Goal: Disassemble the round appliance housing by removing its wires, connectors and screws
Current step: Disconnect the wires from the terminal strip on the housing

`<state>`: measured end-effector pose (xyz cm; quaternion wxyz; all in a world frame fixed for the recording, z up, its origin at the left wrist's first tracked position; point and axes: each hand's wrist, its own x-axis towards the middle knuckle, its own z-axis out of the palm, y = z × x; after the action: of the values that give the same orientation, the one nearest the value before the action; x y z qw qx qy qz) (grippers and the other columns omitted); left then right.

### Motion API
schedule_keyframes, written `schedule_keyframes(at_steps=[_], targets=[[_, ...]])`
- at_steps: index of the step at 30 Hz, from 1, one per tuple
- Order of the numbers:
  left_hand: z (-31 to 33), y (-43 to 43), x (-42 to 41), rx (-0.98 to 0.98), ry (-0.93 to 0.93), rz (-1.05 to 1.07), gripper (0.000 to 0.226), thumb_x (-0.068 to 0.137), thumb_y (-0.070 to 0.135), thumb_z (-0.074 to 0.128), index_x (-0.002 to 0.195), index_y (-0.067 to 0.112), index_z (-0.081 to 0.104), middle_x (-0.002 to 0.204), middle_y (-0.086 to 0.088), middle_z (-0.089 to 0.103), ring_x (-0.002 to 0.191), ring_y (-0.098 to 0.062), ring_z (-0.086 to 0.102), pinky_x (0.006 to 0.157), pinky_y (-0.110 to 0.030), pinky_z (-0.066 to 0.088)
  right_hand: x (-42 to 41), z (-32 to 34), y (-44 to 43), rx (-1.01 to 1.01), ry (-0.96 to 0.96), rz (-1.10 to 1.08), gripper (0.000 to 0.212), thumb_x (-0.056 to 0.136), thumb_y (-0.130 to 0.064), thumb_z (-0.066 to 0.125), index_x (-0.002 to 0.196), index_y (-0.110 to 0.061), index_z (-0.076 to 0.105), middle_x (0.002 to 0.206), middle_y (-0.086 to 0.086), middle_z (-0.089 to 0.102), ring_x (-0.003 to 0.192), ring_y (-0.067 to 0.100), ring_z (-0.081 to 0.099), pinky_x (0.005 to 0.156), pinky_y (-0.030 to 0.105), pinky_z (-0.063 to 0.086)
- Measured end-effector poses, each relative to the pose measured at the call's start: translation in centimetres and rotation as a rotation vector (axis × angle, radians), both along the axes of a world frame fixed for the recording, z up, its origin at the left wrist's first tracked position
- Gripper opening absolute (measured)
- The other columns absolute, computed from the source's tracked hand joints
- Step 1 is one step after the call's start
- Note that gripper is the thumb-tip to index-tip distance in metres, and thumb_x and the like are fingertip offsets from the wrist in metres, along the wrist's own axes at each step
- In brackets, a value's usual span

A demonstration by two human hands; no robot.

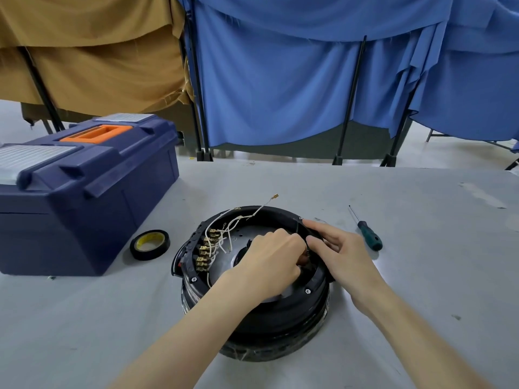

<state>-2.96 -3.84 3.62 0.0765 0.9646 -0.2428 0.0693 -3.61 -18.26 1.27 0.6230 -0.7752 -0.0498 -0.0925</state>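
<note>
**Part between my hands**

The housing (252, 327) stands toward the tabletop's near edge. My left hand (269, 259) curls at a brown part (304, 259) inside its right rim; whether it pinches, I cannot tell. My right hand (345, 254) rests straight-fingered on that rim.

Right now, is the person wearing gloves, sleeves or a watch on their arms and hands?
No. The left hand and right hand are bare: no gloves, rings or watch in view. No sleeve shows either, right down to the picture's edge.
</note>
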Motion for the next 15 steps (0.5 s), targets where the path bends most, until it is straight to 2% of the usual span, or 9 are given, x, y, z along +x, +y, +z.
schedule_keyframes(at_steps=[4, 7, 12, 15], targets=[[0.48, -0.41, -0.1, 0.019, -0.056, 0.028, 0.017, 0.084, 0.012, 0.051, 0.097, 0.013, 0.063, 0.097, -0.007, 0.063, 0.089, -0.033, 0.057, 0.066, -0.031, 0.032, 0.05, -0.08, -0.04, 0.026, 0.021, -0.024, 0.036, 0.09, -0.003, 0.059, 0.114, -0.027, 0.071, 0.11, -0.014, 0.072, 0.101, 0.0, 0.067, 0.091, 0.021, 0.053], [0.82, -0.68, -0.3, 0.038, -0.072, 0.042, 0.016, 0.083, 0.012, 0.05, 0.094, 0.014, 0.062, 0.096, -0.008, 0.061, 0.08, -0.031, 0.05, 0.064, -0.031, 0.027, 0.07, -0.09, -0.11, 0.02, 0.026, -0.022, 0.036, 0.09, -0.004, 0.059, 0.116, -0.025, 0.071, 0.108, -0.013, 0.073, 0.099, 0.003, 0.068, 0.095, 0.028, 0.053], [0.94, -0.59, -0.08, 0.018, -0.046, 0.036, 0.015, 0.082, 0.012, 0.05, 0.091, 0.016, 0.06, 0.098, -0.007, 0.061, 0.089, -0.031, 0.055, 0.066, -0.031, 0.027, 0.03, 0.05, -0.09, 0.032, 0.027, -0.018, 0.037, 0.091, -0.003, 0.058, 0.107, -0.034, 0.072, 0.106, -0.011, 0.074, 0.099, 0.004, 0.069, 0.098, 0.034, 0.052], [1.03, -0.57, -0.04, 0.026, -0.034, 0.027, 0.008, 0.082, 0.012, 0.049, 0.084, 0.019, 0.052, 0.093, -0.005, 0.057, 0.089, -0.031, 0.054, 0.065, -0.031, 0.025, 0.02, 0.08, -0.17, 0.045, 0.034, -0.02, 0.037, 0.091, -0.003, 0.058, 0.108, -0.034, 0.072, 0.106, -0.01, 0.074, 0.098, 0.006, 0.07, 0.096, 0.039, 0.053]])
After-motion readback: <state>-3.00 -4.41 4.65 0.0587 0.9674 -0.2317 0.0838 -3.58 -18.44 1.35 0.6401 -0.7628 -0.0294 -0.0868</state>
